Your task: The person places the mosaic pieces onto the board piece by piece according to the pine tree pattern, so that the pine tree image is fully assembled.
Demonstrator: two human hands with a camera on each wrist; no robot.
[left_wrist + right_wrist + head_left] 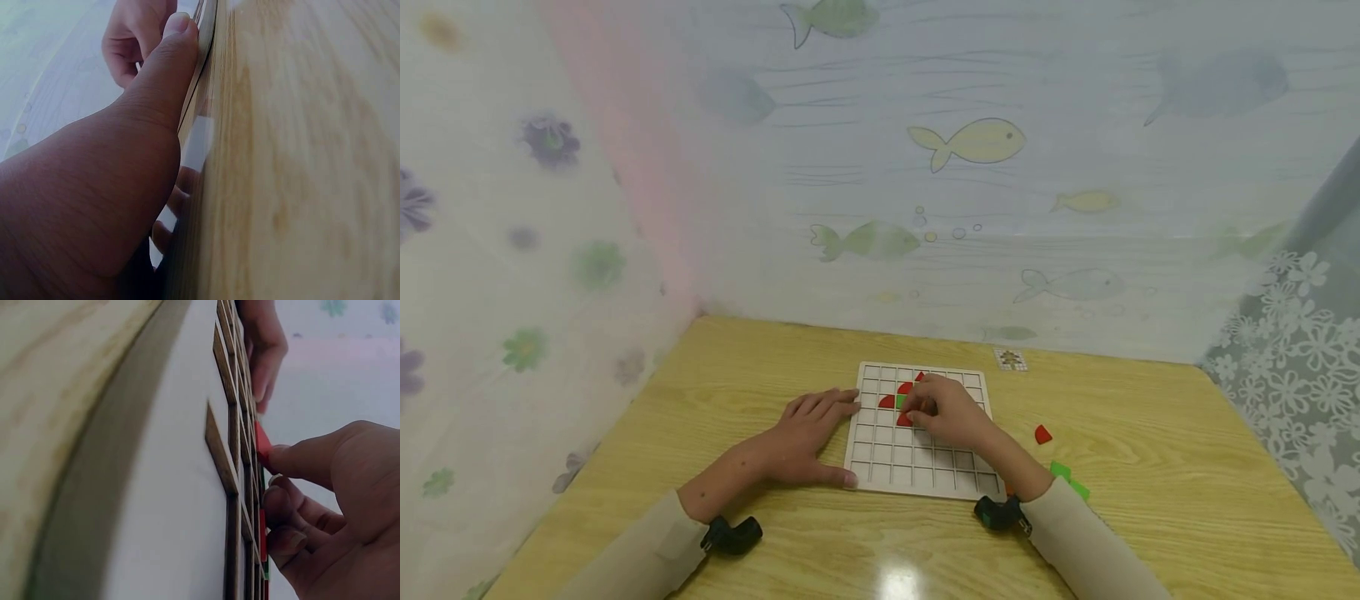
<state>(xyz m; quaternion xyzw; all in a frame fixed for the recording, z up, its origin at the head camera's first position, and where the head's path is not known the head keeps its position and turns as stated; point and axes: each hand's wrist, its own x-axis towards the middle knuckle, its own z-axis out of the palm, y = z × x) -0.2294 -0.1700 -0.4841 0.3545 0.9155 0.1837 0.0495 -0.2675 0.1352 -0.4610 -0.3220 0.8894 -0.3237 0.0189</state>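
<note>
A white gridded board (880, 457) lies on the wooden table. My left hand (808, 437) rests flat at its left side, fingers extended to the edge and thumb by the near left corner. Over the board, my right hand (951, 408) has its thumb and fingers bent together at a red quarter-circle tile (262, 447). That tile tilts slightly out of the grid, with the thumb tip against it. Around the fingertips sit other red tiles (887, 402) and a green tile (900, 402). The right hand hides part of the arrangement.
A loose red quarter-circle tile (1042, 434) lies right of the board. Green tiles (1060, 471) and an orange piece (1010, 490) lie near the right forearm. Behind the board is a small card with a gridded picture (1011, 359). Patterned curtains (880, 167) border the table.
</note>
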